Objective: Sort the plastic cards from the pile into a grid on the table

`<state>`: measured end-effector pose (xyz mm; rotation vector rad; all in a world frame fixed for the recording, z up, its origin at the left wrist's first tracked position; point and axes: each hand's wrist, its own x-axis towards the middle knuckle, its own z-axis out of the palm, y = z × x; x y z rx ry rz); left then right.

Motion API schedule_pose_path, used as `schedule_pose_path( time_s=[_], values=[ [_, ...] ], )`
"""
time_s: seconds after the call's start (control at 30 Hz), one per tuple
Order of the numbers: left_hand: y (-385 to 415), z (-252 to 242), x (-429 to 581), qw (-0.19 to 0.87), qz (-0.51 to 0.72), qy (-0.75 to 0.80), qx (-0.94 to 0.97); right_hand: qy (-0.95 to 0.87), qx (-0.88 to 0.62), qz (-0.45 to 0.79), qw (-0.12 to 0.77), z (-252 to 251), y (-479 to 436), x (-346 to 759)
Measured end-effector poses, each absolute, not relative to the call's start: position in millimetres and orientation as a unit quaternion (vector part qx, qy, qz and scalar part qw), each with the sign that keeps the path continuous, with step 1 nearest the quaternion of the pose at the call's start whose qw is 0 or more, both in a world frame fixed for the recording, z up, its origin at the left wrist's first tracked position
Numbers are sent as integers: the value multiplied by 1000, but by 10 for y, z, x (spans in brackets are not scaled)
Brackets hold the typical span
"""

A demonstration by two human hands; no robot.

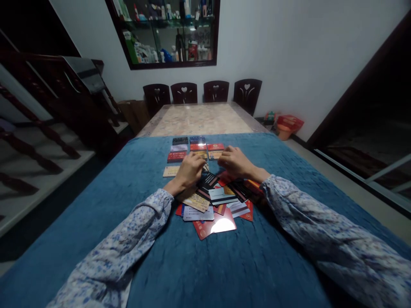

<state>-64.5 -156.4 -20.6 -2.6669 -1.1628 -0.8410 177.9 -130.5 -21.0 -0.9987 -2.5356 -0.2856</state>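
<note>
A loose heap of plastic cards (214, 205), red, black, white and beige, lies on the blue cloth (199, 265) in front of me. Beyond it, several cards (192, 147) are laid out in neat rows. My left hand (189, 170) rests at the far edge of the heap with its fingers curled, and what they hold is hidden. My right hand (236, 161) sits close beside it, fingers bent down over the cards near the rows, its grip also hidden. Both arms wear light flowered sleeves.
The blue cloth covers the near half of a long table (202, 119) with a bare marbled top beyond. Several dark chairs (201, 92) line its far end. A wooden staircase (48, 119) is on the left, a red bag (289, 125) by the right wall.
</note>
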Motion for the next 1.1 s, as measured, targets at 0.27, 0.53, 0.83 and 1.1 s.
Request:
schedule_pose_path(
  time_s=[0.27, 0.53, 0.83, 1.1],
  values=[
    [-1857, -218, -334, 53, -205, -395, -894, -907, -375, -89, 169, -331, -1543, 2068],
    [-2022, -235, -5, 31, -102, -443, -890, -915, -394, -27, 85, -370, -1648, 2148],
    [-2082, -287, 150, 36, -62, -449, -891, -909, -414, 41, 34, -319, -1696, 2208],
    [-2127, -290, 151, 32, -81, -426, -901, -928, -363, 40, 70, -319, -1714, 2345]
  ],
)
